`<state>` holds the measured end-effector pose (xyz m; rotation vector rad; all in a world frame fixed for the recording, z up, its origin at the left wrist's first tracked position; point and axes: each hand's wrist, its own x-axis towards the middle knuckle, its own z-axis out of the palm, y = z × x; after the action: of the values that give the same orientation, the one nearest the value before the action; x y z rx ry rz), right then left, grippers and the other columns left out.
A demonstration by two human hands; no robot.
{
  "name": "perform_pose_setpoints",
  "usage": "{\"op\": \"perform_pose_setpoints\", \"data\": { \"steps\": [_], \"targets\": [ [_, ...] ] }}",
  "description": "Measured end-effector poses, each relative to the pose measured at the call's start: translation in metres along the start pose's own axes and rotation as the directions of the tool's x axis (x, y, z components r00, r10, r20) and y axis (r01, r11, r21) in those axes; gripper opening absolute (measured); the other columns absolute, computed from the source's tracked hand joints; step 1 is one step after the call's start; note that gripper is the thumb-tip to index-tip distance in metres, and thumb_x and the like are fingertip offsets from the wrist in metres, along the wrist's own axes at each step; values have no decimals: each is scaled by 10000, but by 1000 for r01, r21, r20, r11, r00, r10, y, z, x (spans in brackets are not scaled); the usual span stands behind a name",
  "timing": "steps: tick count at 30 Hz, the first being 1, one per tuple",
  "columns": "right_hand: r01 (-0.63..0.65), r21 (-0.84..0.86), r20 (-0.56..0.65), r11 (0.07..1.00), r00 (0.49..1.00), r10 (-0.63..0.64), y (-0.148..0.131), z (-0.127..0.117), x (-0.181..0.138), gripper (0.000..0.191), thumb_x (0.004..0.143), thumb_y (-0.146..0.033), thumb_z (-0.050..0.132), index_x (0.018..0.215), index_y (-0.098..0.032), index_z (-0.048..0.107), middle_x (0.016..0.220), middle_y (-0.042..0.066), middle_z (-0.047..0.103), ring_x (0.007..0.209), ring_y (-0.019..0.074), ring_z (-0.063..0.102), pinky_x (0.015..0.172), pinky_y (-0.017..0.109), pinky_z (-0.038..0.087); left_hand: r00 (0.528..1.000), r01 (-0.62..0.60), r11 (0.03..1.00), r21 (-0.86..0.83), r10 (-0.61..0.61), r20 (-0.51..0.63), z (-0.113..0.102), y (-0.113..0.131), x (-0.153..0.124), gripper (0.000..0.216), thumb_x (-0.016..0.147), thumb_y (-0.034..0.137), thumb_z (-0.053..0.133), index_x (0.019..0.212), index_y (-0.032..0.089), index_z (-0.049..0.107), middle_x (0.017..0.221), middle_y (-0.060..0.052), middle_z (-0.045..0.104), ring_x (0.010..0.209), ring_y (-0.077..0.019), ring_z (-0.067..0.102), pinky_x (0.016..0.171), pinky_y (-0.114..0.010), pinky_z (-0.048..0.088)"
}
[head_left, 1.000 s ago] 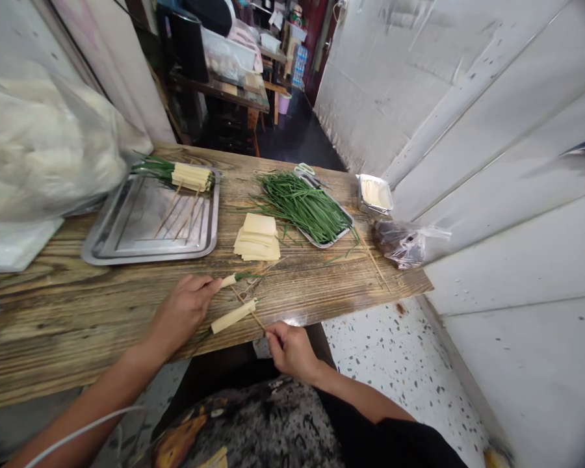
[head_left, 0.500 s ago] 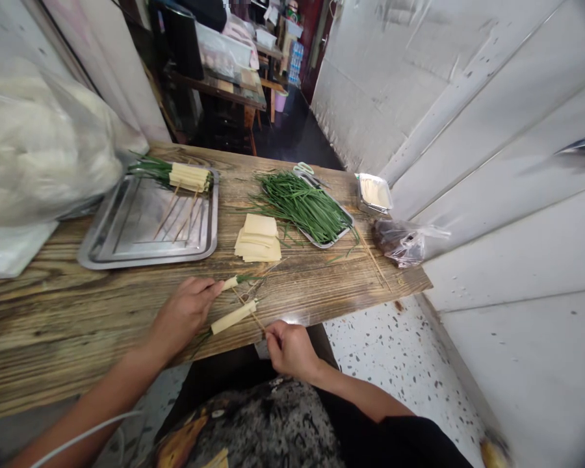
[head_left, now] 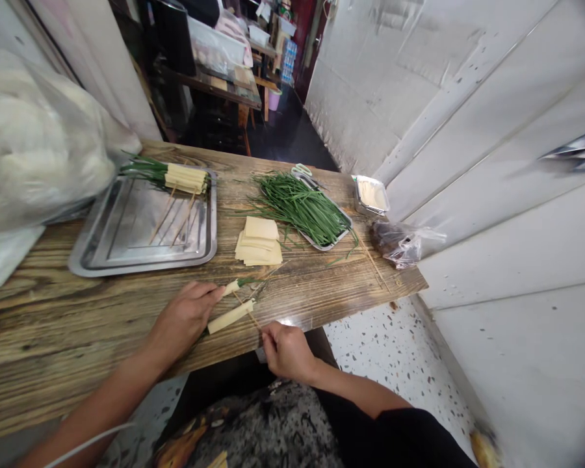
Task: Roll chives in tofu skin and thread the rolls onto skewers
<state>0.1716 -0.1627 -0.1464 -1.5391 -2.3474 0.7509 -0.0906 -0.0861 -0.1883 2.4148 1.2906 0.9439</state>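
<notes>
My left hand (head_left: 182, 320) is closed on a pale tofu-skin roll with chives (head_left: 233, 285) on the wooden table (head_left: 68, 325). My right hand (head_left: 285, 348) pinches the near end of a thin bamboo skewer (head_left: 246, 310) at the table's front edge. A second roll (head_left: 230, 316) sits on that skewer between my two hands. Behind them lies a stack of tofu-skin sheets (head_left: 258, 240).
A steel tray (head_left: 127, 234) at the left holds finished skewered rolls (head_left: 182, 179). A smaller tray of chives (head_left: 305, 208) with scissors (head_left: 302, 170), a foil container (head_left: 370, 194) and a plastic bag (head_left: 400, 244) lie at the right. A big plastic bag (head_left: 34, 156) stands far left. Loose skewers (head_left: 375, 263) lie near the right edge.
Both hands stay almost in place on the roll and the skewer. The head camera has shifted slightly, so the table appears a little further left and lower.
</notes>
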Motion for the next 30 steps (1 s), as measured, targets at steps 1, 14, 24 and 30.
{"op": "perform_pose_setpoints", "data": {
  "steps": [1,14,24,30],
  "targets": [
    [-2,-11,5,1000,1000,2,-1,0,2,139,983,-171,543,930,-192,669,880,93,790,788,200,758,702,242,504,1000,4,1000,-6,-4,5,0,0,0,391,1067,280,409,1124,257,795,1021,-83,789,909,-245,687,841,-400,575],
    [20,-167,62,986,998,-10,-11,-2,42,151,1025,-167,508,991,-184,654,900,107,807,754,202,747,683,262,489,997,54,998,-43,-52,60,-5,-3,5,475,1083,437,380,1075,295,833,1021,-51,812,914,-224,712,830,-345,578],
    [20,-230,28,973,1000,-14,-16,-5,42,148,1037,-218,526,1022,-172,665,926,113,820,764,210,763,630,266,446,974,160,980,119,-137,-181,15,14,-18,460,1045,514,523,1375,240,687,1169,-119,777,1067,-293,718,972,-451,598],
    [-35,-301,-80,953,997,11,20,-32,17,132,1036,-208,539,1019,-175,665,878,96,807,744,197,757,649,249,450,968,77,983,168,-34,-247,22,42,-14,744,1034,458,595,1692,262,310,1407,-162,689,1228,-335,700,1053,-481,584]
  ]
}}
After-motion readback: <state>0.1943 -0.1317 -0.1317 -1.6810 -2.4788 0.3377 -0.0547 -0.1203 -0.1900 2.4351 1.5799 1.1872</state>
